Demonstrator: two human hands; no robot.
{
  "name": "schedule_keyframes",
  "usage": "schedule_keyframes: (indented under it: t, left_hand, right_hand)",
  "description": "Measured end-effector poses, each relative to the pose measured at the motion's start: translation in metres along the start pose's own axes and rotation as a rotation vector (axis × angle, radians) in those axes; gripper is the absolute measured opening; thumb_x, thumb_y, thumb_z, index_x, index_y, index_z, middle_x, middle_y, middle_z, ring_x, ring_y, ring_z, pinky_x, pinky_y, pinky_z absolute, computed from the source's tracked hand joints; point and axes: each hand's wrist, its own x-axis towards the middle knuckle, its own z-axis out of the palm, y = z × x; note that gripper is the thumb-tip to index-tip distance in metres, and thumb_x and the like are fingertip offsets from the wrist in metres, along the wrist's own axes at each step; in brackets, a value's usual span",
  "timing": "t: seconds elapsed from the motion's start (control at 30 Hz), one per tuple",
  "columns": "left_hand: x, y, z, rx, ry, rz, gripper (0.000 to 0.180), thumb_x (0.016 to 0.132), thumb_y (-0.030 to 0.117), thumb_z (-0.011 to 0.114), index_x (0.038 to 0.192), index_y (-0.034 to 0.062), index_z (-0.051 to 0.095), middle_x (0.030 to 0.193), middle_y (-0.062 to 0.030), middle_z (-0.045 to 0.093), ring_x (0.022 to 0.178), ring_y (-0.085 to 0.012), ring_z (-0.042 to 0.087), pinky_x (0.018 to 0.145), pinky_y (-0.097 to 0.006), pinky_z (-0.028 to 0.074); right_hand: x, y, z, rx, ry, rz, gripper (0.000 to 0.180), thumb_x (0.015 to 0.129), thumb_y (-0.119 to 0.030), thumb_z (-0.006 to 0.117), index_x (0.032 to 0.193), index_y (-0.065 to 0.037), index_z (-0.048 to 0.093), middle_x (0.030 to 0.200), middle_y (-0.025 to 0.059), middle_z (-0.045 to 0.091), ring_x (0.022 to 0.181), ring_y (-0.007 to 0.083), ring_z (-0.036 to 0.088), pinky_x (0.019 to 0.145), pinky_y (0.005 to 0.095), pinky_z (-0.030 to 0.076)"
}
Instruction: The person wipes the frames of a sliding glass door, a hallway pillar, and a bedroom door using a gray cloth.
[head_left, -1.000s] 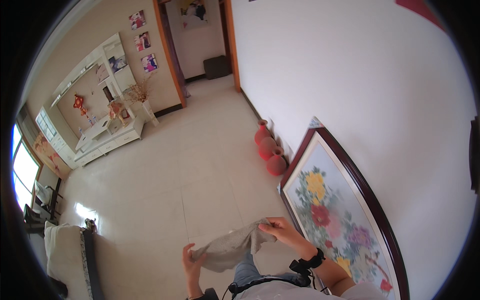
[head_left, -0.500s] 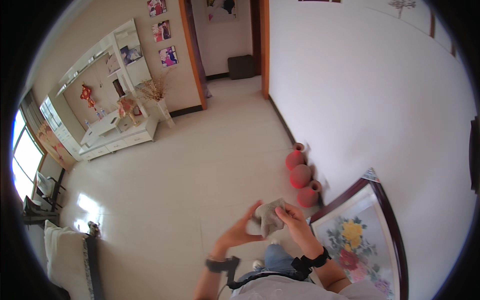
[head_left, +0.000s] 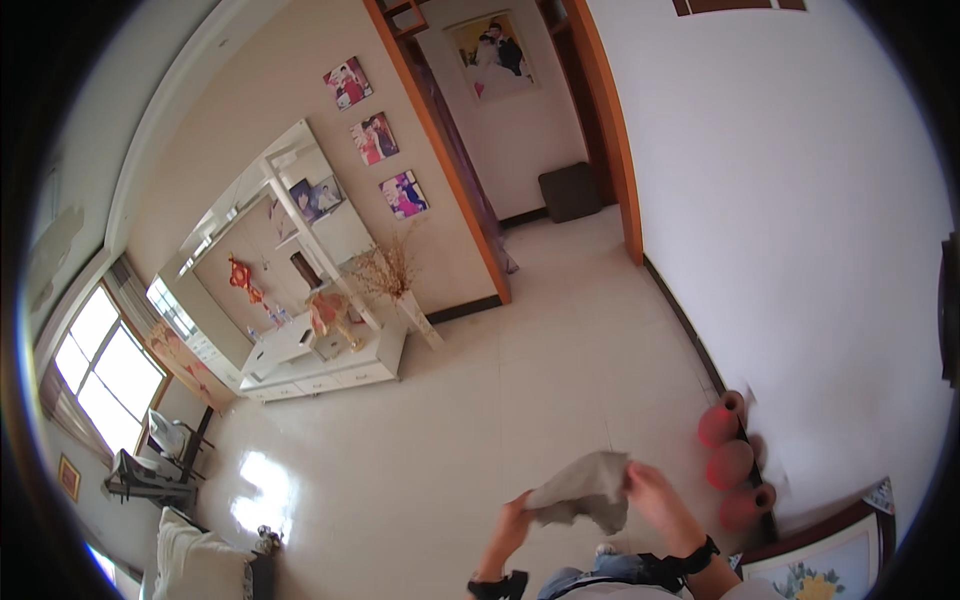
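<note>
A grey-beige cloth [head_left: 585, 492] is stretched between my two hands, in front of my body and above the pale tiled floor. My left hand [head_left: 514, 522] grips its left end, fingers closed on the edge. At the upper right corner, my right hand [head_left: 652, 490] pinches the fabric. The cloth's lower edge hangs ragged and loose between them. Each wrist wears a black strap.
Red round vases [head_left: 727, 465] stand along the right wall, near a framed flower picture [head_left: 815, 575] leaning there. A white TV cabinet [head_left: 330, 375] and a tall vase of dry twigs [head_left: 418, 318] stand at the far left. An orange-framed doorway [head_left: 630, 200] opens ahead. A cushioned seat [head_left: 205, 560] is lower left.
The cloth was bunched up mostly in my right hand; now it is spread out between both hands, with my left hand gripping it. The view has tilted up and turned left.
</note>
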Motion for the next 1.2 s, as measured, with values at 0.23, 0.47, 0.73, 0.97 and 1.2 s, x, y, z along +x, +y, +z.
schedule_keyframes:
  t: [0.23, 0.47, 0.73, 0.97, 1.2]
  left_hand:
    - [0.045, -0.167, -0.153, -0.238, 0.315, -0.676, 0.043, 0.092, 0.030, 0.047, 0.120, -0.0023, 0.049, 0.124, -0.0177, 0.050, 0.116, -0.0286, 0.046, 0.090, -0.045, 0.043]
    - [0.195, -0.127, -0.224, -0.668, 0.446, -0.386, 0.056, 0.086, 0.021, 0.057, 0.129, -0.0085, 0.035, 0.134, -0.0309, 0.037, 0.125, -0.0464, 0.036, 0.100, -0.057, 0.034]
    - [0.586, -0.175, -0.215, -1.280, 0.112, -0.298, 0.048, 0.094, 0.032, 0.046, 0.132, 0.0029, 0.042, 0.131, -0.0124, 0.049, 0.124, -0.0276, 0.044, 0.101, -0.046, 0.037]
    - [0.820, -0.089, -0.137, -1.121, -0.418, -0.457, 0.048, 0.095, 0.040, 0.046, 0.125, 0.0031, 0.049, 0.122, -0.0061, 0.056, 0.112, -0.0175, 0.052, 0.097, -0.034, 0.039]
    - [1.000, -0.164, -0.176, -0.494, -0.331, -0.551, 0.051, 0.093, 0.047, 0.048, 0.118, 0.0041, 0.056, 0.108, -0.0040, 0.058, 0.098, -0.0116, 0.052, 0.087, -0.029, 0.042]
  right_hand:
    - [0.190, 0.001, 0.018, -0.582, -0.513, 0.289, 0.058, 0.096, -0.044, 0.041, 0.140, -0.007, 0.034, 0.138, 0.0099, 0.042, 0.120, 0.0202, 0.045, 0.100, 0.0321, 0.034]
    - [0.409, 0.001, -0.040, -0.631, -0.201, 0.261, 0.057, 0.097, -0.044, 0.040, 0.139, -0.007, 0.036, 0.138, 0.0090, 0.043, 0.125, 0.0210, 0.042, 0.099, 0.0319, 0.035]
    - [0.611, -0.020, -0.079, -0.456, 0.169, 0.295, 0.066, 0.093, -0.048, 0.046, 0.142, -0.007, 0.028, 0.139, 0.0123, 0.040, 0.127, 0.0247, 0.039, 0.096, 0.0349, 0.040]
    - [0.772, -0.016, -0.181, 0.357, 0.340, -0.087, 0.050, 0.096, -0.038, 0.043, 0.136, -0.010, 0.035, 0.137, 0.0078, 0.041, 0.126, 0.0241, 0.040, 0.104, 0.0423, 0.033]
    - [0.948, -0.085, -0.241, 0.501, 0.214, -0.120, 0.051, 0.094, -0.034, 0.050, 0.136, -0.008, 0.038, 0.137, 0.0079, 0.042, 0.126, 0.0245, 0.040, 0.104, 0.0425, 0.032]
